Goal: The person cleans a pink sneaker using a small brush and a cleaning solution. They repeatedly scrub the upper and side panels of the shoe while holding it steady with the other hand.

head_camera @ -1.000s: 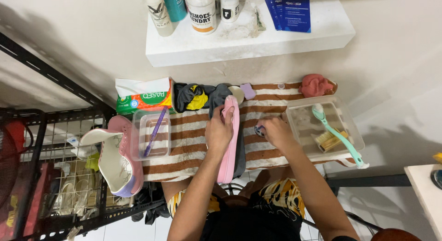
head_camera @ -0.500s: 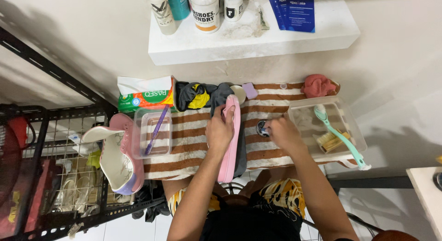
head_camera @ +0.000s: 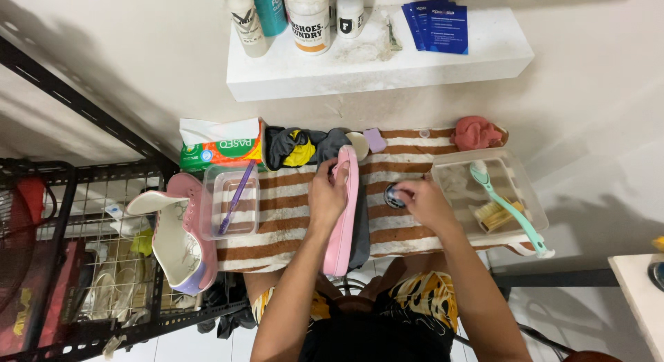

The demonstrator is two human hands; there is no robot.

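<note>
A pink shoe (head_camera: 344,213) is seen on its side at the centre of the frame, lying lengthwise across a brown-and-white striped towel (head_camera: 283,224) spread over the table. The left hand (head_camera: 326,194) is laid against the shoe's upper part, fingers curled over its edge, so that it is held steady. Just to the right, a small round dark tin (head_camera: 394,196) is pinched at its rim by the fingertips of the right hand (head_camera: 423,203), which rests on the towel, close to the shoe but apart from it. A dark grey piece lies beneath the shoe along its right side. At the right edge of the towel a clear plastic tray (head_camera: 529,203) is set, with a mint-green brush (head_camera: 508,208) lying across it. To the left of the shoe, a second clear container (head_camera: 211,203) holds a purple toothbrush (head_camera: 236,196). Another pink shoe (head_camera: 176,241) lies sole-up at the towel's left end. Crumpled dark cloths (head_camera: 301,146) are bunched at the upper middle.
</note>
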